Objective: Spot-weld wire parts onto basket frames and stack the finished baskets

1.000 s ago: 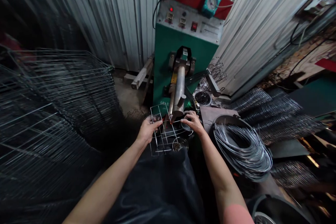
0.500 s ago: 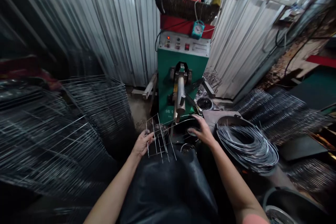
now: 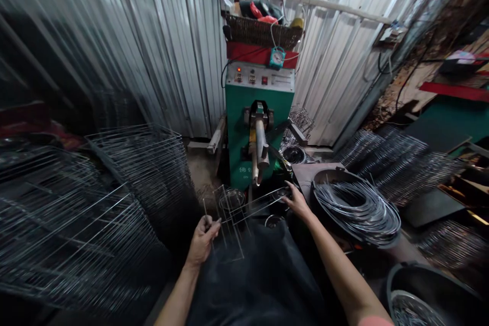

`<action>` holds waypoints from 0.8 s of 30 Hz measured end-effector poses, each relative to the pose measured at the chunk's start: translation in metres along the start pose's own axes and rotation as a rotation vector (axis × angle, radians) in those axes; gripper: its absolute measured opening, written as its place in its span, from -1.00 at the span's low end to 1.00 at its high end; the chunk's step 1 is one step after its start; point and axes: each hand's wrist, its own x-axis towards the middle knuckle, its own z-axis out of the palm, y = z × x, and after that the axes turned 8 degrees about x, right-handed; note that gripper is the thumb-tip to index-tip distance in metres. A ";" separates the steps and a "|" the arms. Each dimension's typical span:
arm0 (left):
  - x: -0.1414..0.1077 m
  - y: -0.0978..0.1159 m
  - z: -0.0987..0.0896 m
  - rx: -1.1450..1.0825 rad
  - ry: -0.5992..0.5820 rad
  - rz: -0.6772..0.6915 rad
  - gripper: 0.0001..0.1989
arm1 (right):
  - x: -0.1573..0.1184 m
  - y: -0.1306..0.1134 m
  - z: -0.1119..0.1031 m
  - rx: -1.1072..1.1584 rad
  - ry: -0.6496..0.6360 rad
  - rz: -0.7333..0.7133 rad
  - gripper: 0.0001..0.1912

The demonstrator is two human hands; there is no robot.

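Note:
My left hand (image 3: 204,239) is closed on one side of a small wire grid frame (image 3: 232,223), its thumb and fingers pinching the thin rods. The frame is tilted and slightly blurred above my dark apron (image 3: 260,275). Long thin wires run from it to the right, where my right hand (image 3: 298,204) has its fingers bent around their far end. Just beyond the frame stands a green welding machine (image 3: 237,132), with a metal arm (image 3: 261,145) pointing down toward me. The frame is below the arm's tip and apart from it.
Stacked wire racks (image 3: 153,168) crowd the left. On the right, a round tub (image 3: 319,198) holds a coil of wires (image 3: 355,211), with bundled wire pieces (image 3: 397,155) behind it. A dark bucket (image 3: 391,285) stands at lower right. A basket (image 3: 263,31) sits on the machine.
The wire frame has come down and away from the machine's arm, turning as my left hand lowers. My right hand moves slightly down with the long wires. The view has tilted upward.

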 end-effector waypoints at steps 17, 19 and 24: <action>-0.039 0.041 -0.025 0.012 -0.109 -0.182 -0.52 | -0.058 -0.176 -0.069 -0.081 0.198 -0.793 -0.75; -0.038 0.064 -0.027 0.146 0.026 -0.066 -0.49 | -0.061 -0.185 -0.063 -0.172 0.136 -0.827 -0.71; -0.055 0.127 0.013 0.336 -0.091 0.359 -0.52 | -0.066 -0.188 -0.053 -0.333 0.048 -0.787 -0.63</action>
